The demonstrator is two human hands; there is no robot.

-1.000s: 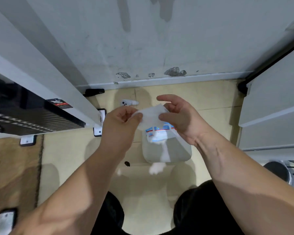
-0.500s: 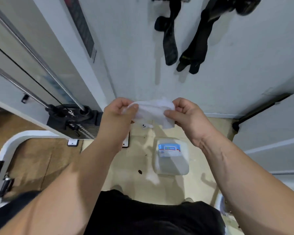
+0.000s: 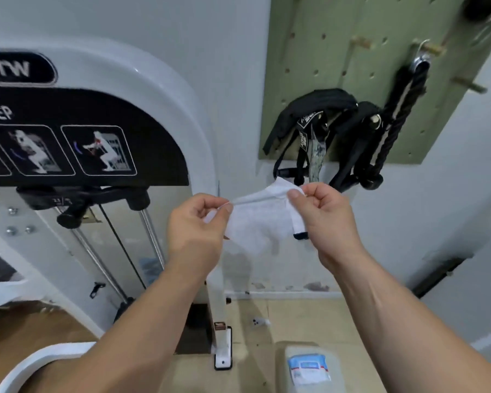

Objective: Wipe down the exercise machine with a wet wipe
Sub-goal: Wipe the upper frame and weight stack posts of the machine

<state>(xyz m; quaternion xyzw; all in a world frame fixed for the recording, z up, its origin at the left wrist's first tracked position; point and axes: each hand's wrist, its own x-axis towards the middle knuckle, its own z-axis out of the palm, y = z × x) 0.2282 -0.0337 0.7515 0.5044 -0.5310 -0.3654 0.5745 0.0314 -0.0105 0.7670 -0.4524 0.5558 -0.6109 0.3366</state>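
Both hands are raised in front of the chest with a white wet wipe (image 3: pixel 260 219) stretched between them, just about at the centre of the view. The left hand (image 3: pixel 194 222), at the wipe's 9 o'clock, pinches one edge between thumb and curled forefinger; the right hand (image 3: pixel 321 219), at its 3 o'clock, grips the opposite edge with the thumb on top and the other fingers folded under. The sheet hangs partly unfolded, its lower part drooping toward 6 o'clock. The exercise machine (image 3: pixel 165 89) fills the 9 to 10 o'clock side: a white arched shroud with a black placard of exercise diagrams, and chrome guide rods and a cable below it. The wipe is held apart from the machine, not touching it. At 1 o'clock a green pegboard (image 3: pixel 338 52) on the wall carries black straps (image 3: pixel 318 117) and a black rope handle (image 3: pixel 400 109). Down at 5 o'clock, on the tan floor (image 3: pixel 295 316), lies a pack of wipes (image 3: pixel 309 370) with a blue label.
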